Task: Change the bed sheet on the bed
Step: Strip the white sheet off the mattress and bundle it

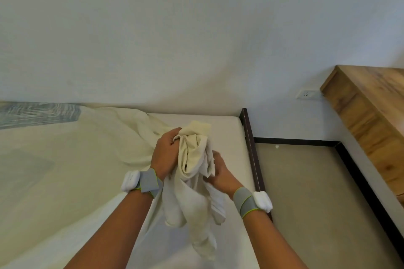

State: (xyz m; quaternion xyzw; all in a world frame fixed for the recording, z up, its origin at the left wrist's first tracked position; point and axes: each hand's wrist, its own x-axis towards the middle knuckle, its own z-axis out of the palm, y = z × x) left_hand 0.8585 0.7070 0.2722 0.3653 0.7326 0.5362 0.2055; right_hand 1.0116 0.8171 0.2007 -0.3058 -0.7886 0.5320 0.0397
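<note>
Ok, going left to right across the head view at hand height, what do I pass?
Sheet still spread on the bed → left hand → bunched sheet → right hand → dark bed frame → floor → wooden furniture.

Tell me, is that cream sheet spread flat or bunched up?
Bunched: both hands grip the cream sheet in a wad above the bare mattress corner.

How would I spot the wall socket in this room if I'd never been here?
Start at the bed and follow its dark frame to the corner by the pale wall. Look right along that wall, toward the wooden furniture. The wall socket sits low, just left of the wood's edge: a small white rectangular plate, the only fitting on that bare wall.
</note>
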